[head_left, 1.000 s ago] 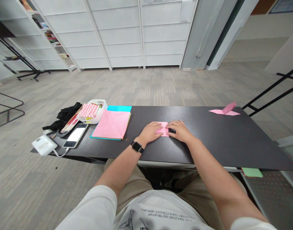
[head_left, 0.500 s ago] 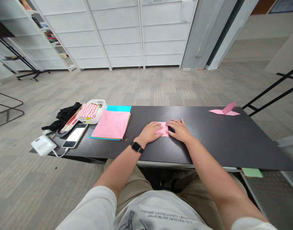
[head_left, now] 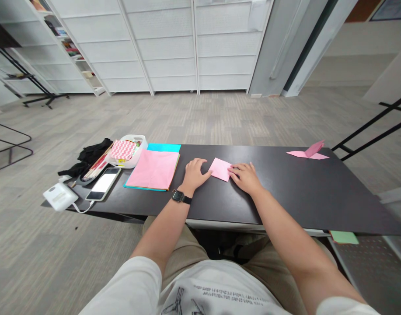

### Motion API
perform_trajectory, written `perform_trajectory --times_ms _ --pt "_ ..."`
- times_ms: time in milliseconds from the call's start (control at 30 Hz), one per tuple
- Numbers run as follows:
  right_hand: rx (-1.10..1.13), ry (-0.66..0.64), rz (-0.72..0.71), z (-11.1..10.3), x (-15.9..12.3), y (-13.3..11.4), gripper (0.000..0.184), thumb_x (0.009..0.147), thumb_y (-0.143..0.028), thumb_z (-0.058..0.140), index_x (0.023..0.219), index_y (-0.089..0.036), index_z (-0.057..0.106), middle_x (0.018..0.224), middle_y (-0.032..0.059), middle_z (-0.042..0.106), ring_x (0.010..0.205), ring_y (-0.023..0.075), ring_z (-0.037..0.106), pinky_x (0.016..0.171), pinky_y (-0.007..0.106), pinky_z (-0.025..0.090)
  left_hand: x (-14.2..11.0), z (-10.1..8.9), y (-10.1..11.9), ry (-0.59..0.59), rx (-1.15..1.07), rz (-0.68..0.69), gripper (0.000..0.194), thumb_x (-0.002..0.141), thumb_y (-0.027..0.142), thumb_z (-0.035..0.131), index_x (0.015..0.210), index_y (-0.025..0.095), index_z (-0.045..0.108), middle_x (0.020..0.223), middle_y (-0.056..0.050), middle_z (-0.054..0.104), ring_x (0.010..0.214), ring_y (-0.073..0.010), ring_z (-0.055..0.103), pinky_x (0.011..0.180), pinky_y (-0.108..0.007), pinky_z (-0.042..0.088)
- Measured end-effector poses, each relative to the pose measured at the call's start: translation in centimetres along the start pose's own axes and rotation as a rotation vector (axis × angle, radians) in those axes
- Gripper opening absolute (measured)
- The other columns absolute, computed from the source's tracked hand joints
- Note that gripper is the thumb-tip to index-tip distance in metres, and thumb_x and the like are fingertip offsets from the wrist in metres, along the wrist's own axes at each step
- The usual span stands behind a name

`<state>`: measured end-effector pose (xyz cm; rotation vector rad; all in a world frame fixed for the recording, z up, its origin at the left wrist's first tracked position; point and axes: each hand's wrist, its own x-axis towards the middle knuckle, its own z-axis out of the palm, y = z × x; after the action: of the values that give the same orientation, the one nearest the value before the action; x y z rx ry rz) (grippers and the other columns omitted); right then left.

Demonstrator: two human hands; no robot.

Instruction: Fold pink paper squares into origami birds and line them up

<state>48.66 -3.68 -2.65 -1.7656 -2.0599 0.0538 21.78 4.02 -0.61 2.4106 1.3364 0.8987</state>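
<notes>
A small folded pink paper (head_left: 221, 169) lies on the black table (head_left: 285, 188), turned like a diamond. My left hand (head_left: 194, 172) rests flat just left of it, fingers spread, thumb touching the paper's left corner. My right hand (head_left: 245, 176) lies flat at the paper's right edge, fingertips pressing on it. A dark watch (head_left: 178, 196) sits on my left wrist.
A stack of pink and teal sheets (head_left: 154, 169) lies to the left, beside a white tray of patterned paper (head_left: 126, 151), a phone (head_left: 103, 184), a white charger box (head_left: 58, 197) and black cloth (head_left: 90, 154). A folded pink piece (head_left: 309, 151) sits far right. A green sheet (head_left: 344, 237) pokes out beneath the table's near edge.
My left hand has slid left off the pink paper, uncovering it. The paper now sits rotated and slightly farther from me. My right hand stays at its right edge.
</notes>
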Motion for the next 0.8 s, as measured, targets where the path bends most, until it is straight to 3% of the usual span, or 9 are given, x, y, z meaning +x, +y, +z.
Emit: perform_trajectory --times_ms 200,433,600,800 --pt "-0.026 0.007 -0.021 0.3 -0.1 0.1 0.035 0.104 -0.040 0.055 0.132 -0.038 0.076 0.140 0.0069 0.069 0.130 0.0335 0.055 0.123 0.074 0.023 -0.2 1.0 -0.1 -0.094 0.045 0.003 0.027 0.090 0.042 0.077 0.114 0.029 0.077 0.123 -0.005 0.070 0.119 -0.0288 0.062 0.110 -0.050 0.045" --pt "-0.033 -0.004 -0.032 0.3 -0.2 -0.1 0.037 0.105 -0.039 0.052 0.134 -0.038 0.074 0.139 0.0086 0.066 0.130 0.0336 0.055 0.123 0.073 0.024 -0.1 0.8 0.5 -0.056 0.003 0.024 0.030 0.096 0.042 0.069 0.123 0.031 0.076 0.122 -0.004 0.072 0.117 -0.0265 0.063 0.110 -0.047 0.046" --pt "-0.002 -0.046 -0.077 0.0 -0.1 -0.9 0.037 0.106 -0.045 0.052 0.136 -0.039 0.073 0.140 0.0086 0.064 0.131 0.0334 0.055 0.124 0.075 0.021 0.2 0.7 0.6 -0.045 -0.013 -0.036 0.032 0.095 0.043 0.070 0.124 0.031 0.077 0.112 -0.005 0.073 0.107 -0.0256 0.065 0.104 -0.045 0.049" --pt "0.012 -0.071 -0.090 -0.2 -0.1 -1.5 0.038 0.106 -0.049 0.053 0.137 -0.038 0.072 0.141 0.0089 0.065 0.133 0.0337 0.054 0.124 0.076 0.019 0.5 0.4 0.4 -0.017 -0.074 -0.071 0.030 0.093 0.024 0.068 0.122 0.030 0.074 0.103 -0.001 0.077 0.105 -0.0241 0.068 0.103 -0.044 0.050"
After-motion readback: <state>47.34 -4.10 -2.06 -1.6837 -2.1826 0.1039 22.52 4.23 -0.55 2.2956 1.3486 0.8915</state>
